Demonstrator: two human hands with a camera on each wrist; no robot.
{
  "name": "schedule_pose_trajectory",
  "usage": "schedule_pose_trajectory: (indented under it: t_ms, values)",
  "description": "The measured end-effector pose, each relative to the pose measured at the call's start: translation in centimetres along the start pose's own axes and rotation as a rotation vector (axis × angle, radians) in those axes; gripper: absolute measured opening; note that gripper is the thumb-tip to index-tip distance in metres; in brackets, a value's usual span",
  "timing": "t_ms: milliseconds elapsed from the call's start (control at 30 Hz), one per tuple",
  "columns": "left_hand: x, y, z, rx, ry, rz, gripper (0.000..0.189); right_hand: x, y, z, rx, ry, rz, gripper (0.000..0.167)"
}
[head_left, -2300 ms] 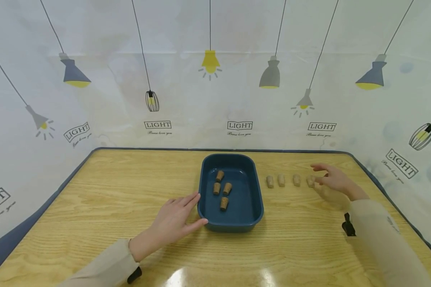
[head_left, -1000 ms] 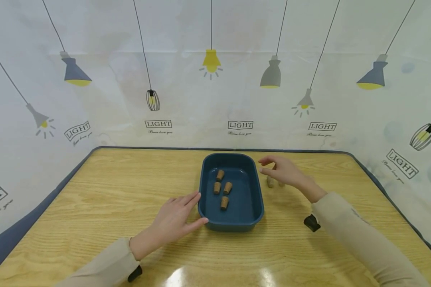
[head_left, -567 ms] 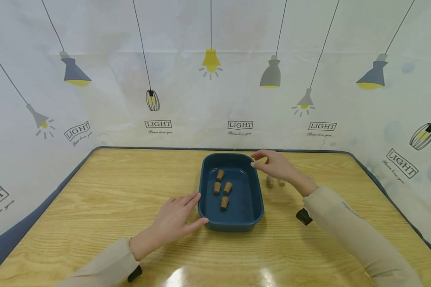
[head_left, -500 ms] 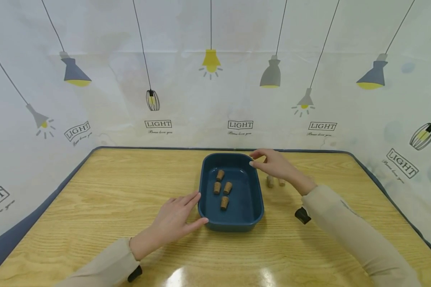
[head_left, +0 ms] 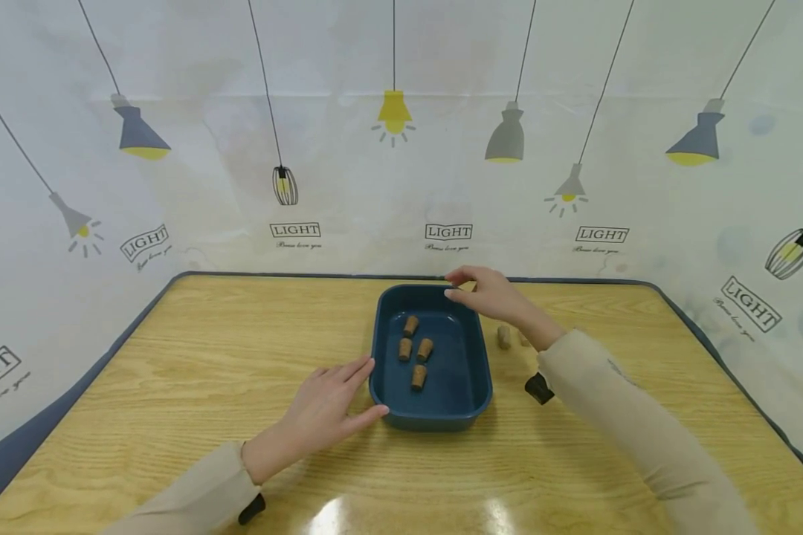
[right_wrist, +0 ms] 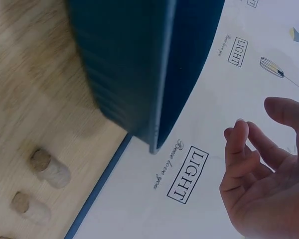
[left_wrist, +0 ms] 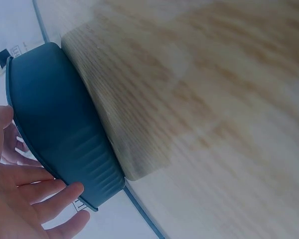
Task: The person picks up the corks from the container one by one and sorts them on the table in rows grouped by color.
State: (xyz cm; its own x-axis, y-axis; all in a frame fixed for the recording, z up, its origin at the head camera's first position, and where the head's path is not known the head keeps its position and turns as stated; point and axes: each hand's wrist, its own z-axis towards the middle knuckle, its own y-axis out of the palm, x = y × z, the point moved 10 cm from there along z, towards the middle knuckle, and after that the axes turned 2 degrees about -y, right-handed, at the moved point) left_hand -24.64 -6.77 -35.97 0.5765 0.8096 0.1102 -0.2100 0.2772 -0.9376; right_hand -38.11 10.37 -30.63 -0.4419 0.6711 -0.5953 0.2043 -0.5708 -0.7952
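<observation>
A deep blue rectangular tray (head_left: pixel 451 390) stands mid-table with several tapered corks (head_left: pixel 418 377) lying in it. My left hand (head_left: pixel 317 409) rests on the tray's near-left rim, fingers and thumb spread; in the left wrist view its fingers (left_wrist: pixel 65 199) lie along the outer edge. Above the tray's far right corner hovers my right hand (head_left: pixel 491 297), its fingers loosely bent. The right wrist view shows a gap between thumb and fingers, with nothing in the right hand (right_wrist: pixel 269 184). Paler corks (head_left: pixel 504 337) lie right of the tray, partly hidden by the right arm.
In the right wrist view, two pale corks (right_wrist: pixel 51 168) lie in a row beside the tray, with a third cut off at the frame's bottom. The wooden table (head_left: pixel 207 349) ends at a wall sheet (head_left: pixel 348 178) printed with lamps.
My right hand has moved left from the row of pale corks to above the tray's far right corner. My left hand and the corks in the tray have stayed put.
</observation>
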Motion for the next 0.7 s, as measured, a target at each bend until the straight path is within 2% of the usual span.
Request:
schedule_pose_trajectory:
  t_ms: [267,467,700]
  values:
    - [-0.1,0.0,0.0,-0.008,-0.005,0.004,0.072,-1.6,0.7,1.8,0.006,0.068,0.083,0.035]
    - [0.0,0.0,0.0,-0.004,-0.003,0.008,0.073,-2.7,1.4,3.0,0.026,0.072,0.140,0.034]
    - [0.0,-0.1,0.1,0.001,0.011,0.027,0.073,-2.2,3.1,3.9,0.004,0.120,0.191,0.035]
